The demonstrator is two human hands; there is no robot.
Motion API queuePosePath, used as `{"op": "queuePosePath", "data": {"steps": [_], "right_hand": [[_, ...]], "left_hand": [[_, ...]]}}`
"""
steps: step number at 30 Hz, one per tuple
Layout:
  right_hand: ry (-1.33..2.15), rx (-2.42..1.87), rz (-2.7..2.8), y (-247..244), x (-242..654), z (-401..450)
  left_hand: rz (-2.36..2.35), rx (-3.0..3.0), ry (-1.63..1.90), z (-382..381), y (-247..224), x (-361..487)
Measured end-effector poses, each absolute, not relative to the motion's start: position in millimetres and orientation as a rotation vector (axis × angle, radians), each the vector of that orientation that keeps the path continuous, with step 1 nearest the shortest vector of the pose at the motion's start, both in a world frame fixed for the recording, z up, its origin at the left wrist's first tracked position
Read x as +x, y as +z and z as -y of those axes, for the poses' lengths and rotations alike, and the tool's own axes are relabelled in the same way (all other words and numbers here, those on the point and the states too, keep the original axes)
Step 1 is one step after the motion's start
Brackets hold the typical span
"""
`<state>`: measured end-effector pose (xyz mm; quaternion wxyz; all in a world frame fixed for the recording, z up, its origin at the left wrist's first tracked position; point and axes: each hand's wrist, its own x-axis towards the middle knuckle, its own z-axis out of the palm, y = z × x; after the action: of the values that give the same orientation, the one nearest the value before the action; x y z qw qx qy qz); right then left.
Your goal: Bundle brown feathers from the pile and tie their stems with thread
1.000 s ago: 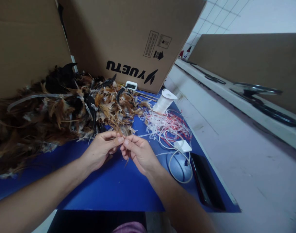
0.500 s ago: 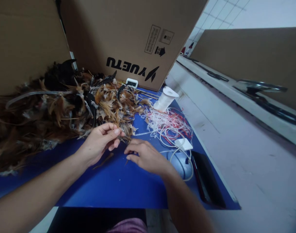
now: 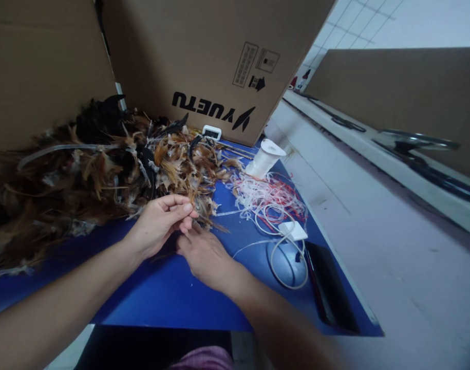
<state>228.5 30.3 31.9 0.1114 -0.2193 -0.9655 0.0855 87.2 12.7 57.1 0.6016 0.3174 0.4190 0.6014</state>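
My left hand [image 3: 165,221] is closed in a pinch, thumb against fingertips, with a small brown feather [image 3: 191,195] showing at the tips. Just below and right, my right hand [image 3: 204,252] has its fingers curled in against the left fingers. Their tips are partly hidden, so what they hold cannot be made out. Thin brown feather ends [image 3: 217,224] stick out to the right of the hands. Behind and left of them spreads a large heap of brown and black feathers [image 3: 169,164], with white fluff among them.
A white spool [image 3: 263,160] stands behind tangled white and red strands [image 3: 258,198]. Nearby lie a cable [image 3: 271,264], a white square block [image 3: 293,231] and a black phone-like object [image 3: 331,290]. A cardboard box [image 3: 204,56] and small display [image 3: 211,133] back the blue table [image 3: 161,303].
My right hand has moved left and slightly up, from apart to meeting the left fingertips. The left hand keeps its pinch nearly in place. Feather ends now show right of the hands.
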Motion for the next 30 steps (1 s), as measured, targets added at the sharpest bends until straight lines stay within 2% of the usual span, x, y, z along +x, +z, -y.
{"op": "queuePosePath", "data": {"steps": [4,8,10,21,30], "right_hand": [[0.742,-0.697,2.638,51,251,-38],[1.410,-0.763,2.102,73,276,-47],[1.590,-0.712,1.853,80,281,-48],[1.755,-0.754,1.273,68,261,-45],[1.643,-0.765,1.266,63,257,-45]], "left_hand": [[-0.993,0.690,1.411,-14,58,86],[-1.013,0.671,1.391,-14,60,86],[-1.006,0.681,1.379,-13,60,86],[-0.980,0.705,1.316,-7,59,94],[-0.940,0.755,1.270,-5,57,97]]}}
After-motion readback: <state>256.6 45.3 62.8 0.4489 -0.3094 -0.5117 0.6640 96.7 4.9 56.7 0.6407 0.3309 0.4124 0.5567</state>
